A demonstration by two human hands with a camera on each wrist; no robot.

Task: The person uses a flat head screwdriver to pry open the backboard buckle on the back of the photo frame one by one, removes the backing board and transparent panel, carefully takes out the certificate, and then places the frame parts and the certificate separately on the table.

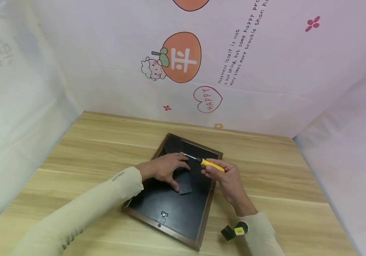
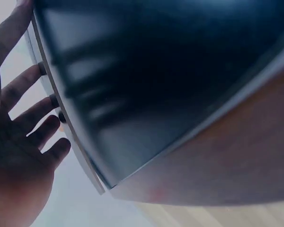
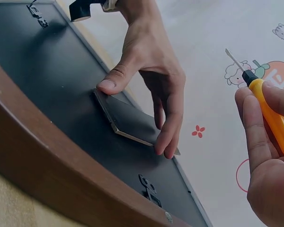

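A picture frame (image 1: 170,232) with a brown rim lies back side up on the table. On its black backing stands a dark flat easel leg (image 1: 183,182), raised at a slant. My left hand (image 1: 165,168) holds this leg, thumb at one edge and fingertips at the opposite one, as the right wrist view shows. In my right hand (image 1: 229,177) is a screwdriver (image 1: 214,165) with a yellow handle. Its metal shaft points left, the tip close by the left fingers in the head view. The left wrist view shows my left fingers (image 2: 33,111) along a dark panel's edge.
A small metal hanger (image 1: 164,214) sits near the frame's front edge, and another hanger (image 3: 149,190) shows in the right wrist view. The wood-grain table (image 1: 266,199) meets a printed white wall sheet (image 1: 122,85). A black wrist device (image 1: 234,231) is by the right sleeve.
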